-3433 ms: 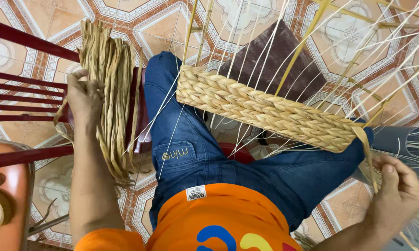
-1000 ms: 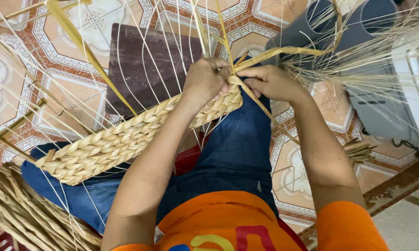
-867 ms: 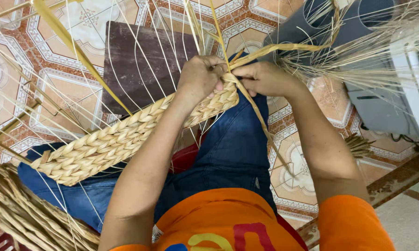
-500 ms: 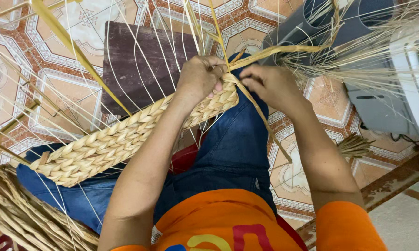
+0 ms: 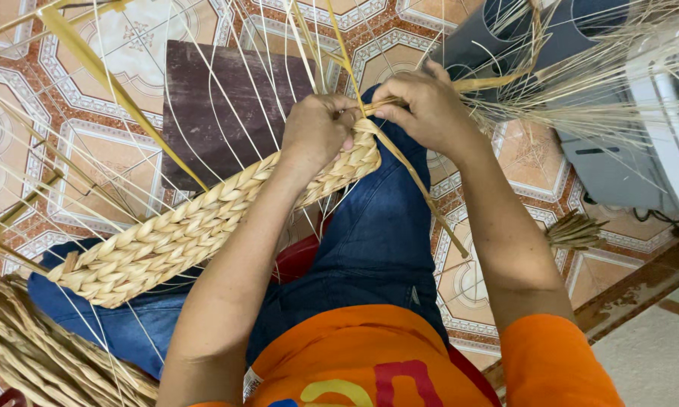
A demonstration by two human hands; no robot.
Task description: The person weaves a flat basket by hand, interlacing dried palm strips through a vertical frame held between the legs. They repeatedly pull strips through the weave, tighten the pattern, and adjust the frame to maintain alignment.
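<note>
A long braided straw band [image 5: 181,234] lies across my lap, running from lower left up to my hands. My left hand [image 5: 318,130] grips the band's upper end, fingers curled over the weave. My right hand [image 5: 424,105] pinches a flat yellowish straw strand [image 5: 419,192] right at that end; the strand trails down past my knee. Thin pale ribs [image 5: 234,83] fan out upward from the band.
A bundle of loose straw [image 5: 30,354] lies at lower left. A dark brown board [image 5: 219,98] rests on the patterned tile floor [image 5: 121,53]. A grey and white machine [image 5: 618,128] stands at upper right, draped in fine fibres. A small straw tuft [image 5: 577,230] lies on the tiles.
Since 3.4 s ago my view swung right and both hands came together at the band's end. Over the last second the right hand shifted slightly, working the strand at the weave.
</note>
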